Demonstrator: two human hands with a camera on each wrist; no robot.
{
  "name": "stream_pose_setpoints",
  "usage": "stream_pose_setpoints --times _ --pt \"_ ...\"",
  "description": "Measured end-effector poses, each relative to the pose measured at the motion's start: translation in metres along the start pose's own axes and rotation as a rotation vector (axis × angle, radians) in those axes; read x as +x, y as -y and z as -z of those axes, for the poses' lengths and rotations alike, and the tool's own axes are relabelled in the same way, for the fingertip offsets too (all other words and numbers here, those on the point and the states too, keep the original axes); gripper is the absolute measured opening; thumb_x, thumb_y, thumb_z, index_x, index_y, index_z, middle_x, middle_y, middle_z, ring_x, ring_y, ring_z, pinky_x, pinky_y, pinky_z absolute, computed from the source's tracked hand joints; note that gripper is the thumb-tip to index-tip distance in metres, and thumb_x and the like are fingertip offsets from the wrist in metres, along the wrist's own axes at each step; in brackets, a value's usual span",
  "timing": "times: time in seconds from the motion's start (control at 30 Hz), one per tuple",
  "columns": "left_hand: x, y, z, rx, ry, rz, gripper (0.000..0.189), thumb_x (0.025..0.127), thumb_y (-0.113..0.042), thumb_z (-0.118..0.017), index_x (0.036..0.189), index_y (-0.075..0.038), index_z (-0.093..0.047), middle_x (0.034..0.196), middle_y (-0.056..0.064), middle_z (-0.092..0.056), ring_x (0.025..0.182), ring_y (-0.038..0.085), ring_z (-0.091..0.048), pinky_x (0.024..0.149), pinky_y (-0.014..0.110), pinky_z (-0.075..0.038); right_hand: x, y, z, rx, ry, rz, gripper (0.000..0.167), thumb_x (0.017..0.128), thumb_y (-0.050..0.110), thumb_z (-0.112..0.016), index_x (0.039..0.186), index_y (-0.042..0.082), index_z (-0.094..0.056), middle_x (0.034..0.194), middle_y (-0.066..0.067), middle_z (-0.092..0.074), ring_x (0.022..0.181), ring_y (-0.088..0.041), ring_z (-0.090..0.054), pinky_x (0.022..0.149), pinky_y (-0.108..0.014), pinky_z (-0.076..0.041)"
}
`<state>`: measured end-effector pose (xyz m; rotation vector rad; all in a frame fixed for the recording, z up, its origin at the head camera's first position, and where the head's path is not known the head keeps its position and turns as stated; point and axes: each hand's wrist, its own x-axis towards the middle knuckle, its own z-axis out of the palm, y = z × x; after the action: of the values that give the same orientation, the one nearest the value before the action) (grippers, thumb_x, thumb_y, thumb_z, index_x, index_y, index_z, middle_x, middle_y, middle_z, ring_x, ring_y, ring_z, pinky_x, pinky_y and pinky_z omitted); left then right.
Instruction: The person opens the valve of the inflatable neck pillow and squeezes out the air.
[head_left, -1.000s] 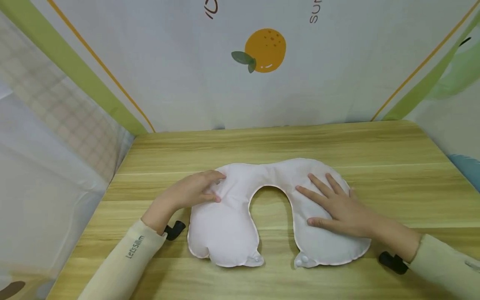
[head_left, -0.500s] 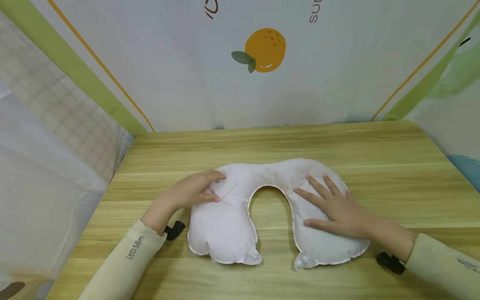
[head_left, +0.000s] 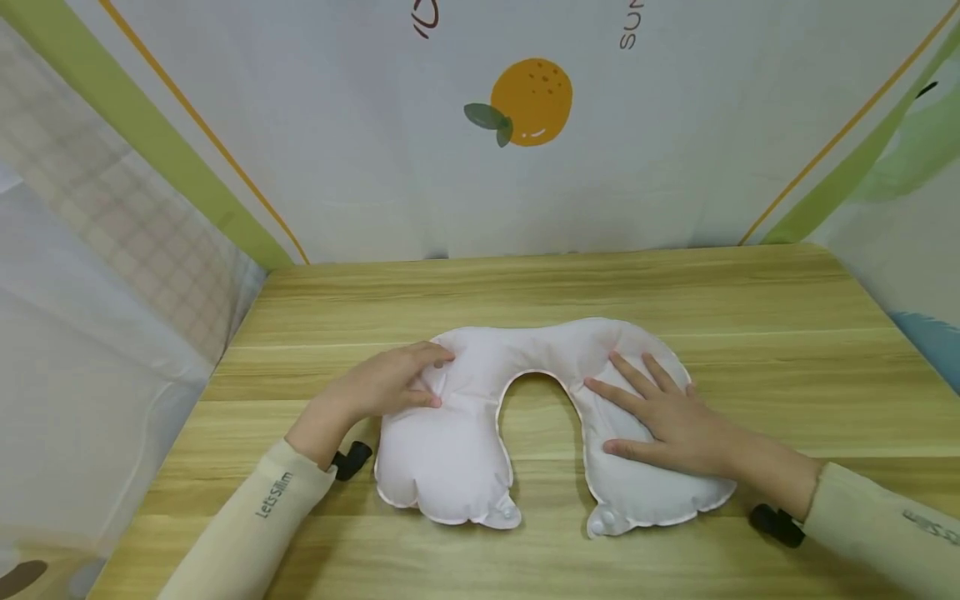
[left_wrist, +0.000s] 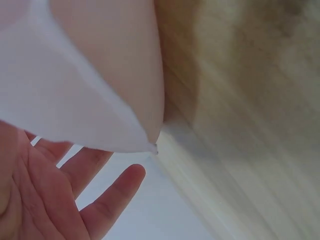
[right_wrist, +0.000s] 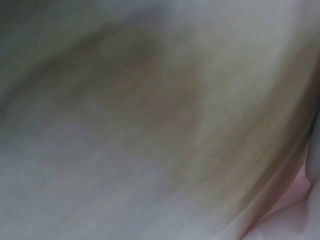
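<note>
A white U-shaped neck pillow (head_left: 442,458) lies flat on the wooden table, its two ends toward me. Small flaps with round snap buttons (head_left: 597,527) sit at the ends. My left hand (head_left: 378,382) rests at the outer edge of the left lobe, thumb and fingertips touching the fabric. In the left wrist view, some fingers (left_wrist: 112,202) reach past the pillow's seam (left_wrist: 107,95), loosely extended. On the right lobe, my right hand (head_left: 675,425) lies palm down with spread fingers. The right wrist view is blurred; it shows pale fabric and part of the hand at the right edge.
The wood-grain table (head_left: 555,287) extends around the pillow. Behind it hangs a white curtain (head_left: 360,167) printed with an orange, and more fabric hangs at both sides. A black piece (head_left: 351,460) sits at each wrist, below the cream sleeves (head_left: 247,517).
My right hand has slid slightly left on the right lobe, and that lobe's outer edge has drawn in. The pillow's lower edge has pulled up a little with more puckers. My left hand stays nearly still.
</note>
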<state>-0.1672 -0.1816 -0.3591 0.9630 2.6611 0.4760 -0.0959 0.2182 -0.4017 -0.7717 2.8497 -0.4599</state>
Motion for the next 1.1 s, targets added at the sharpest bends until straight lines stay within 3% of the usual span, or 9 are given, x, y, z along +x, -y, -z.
stream_pose_setpoints --times 0.23,0.87,1.1 --pt "0.0008 -0.0035 -0.0004 -0.004 0.031 0.011 0.064 0.088 -0.026 -0.075 0.143 -0.003 -0.050 0.152 0.016 -0.047 0.143 0.036 -0.041 0.119 0.051 -0.032 0.0000 -0.0001 -0.0004 0.006 -0.002 -0.005 0.073 0.090 0.069 -0.053 0.155 0.048 -0.024 0.169 -0.005 -0.006 0.150 -0.054 -0.005 0.091 -0.091 -0.019" --pt "-0.0008 -0.0083 -0.0014 0.020 0.039 0.019 0.063 0.089 -0.026 -0.074 0.144 -0.005 -0.050 0.151 0.014 -0.048 0.141 0.035 -0.043 0.116 0.052 -0.035 0.0007 -0.0001 -0.0002 -0.008 -0.002 0.016 0.069 0.092 0.068 -0.051 0.154 0.045 -0.031 0.167 -0.008 -0.018 0.148 -0.055 -0.014 0.088 -0.090 -0.025" --pt "-0.0019 -0.0097 0.0012 0.067 0.016 -0.023 0.061 0.090 -0.027 -0.074 0.141 -0.003 -0.052 0.148 0.015 -0.051 0.137 0.035 -0.048 0.114 0.051 -0.039 -0.0018 0.0003 0.0036 -0.013 0.004 0.044 0.073 0.091 0.069 -0.052 0.155 0.044 -0.029 0.167 -0.010 -0.019 0.146 -0.057 -0.017 0.087 -0.090 -0.026"
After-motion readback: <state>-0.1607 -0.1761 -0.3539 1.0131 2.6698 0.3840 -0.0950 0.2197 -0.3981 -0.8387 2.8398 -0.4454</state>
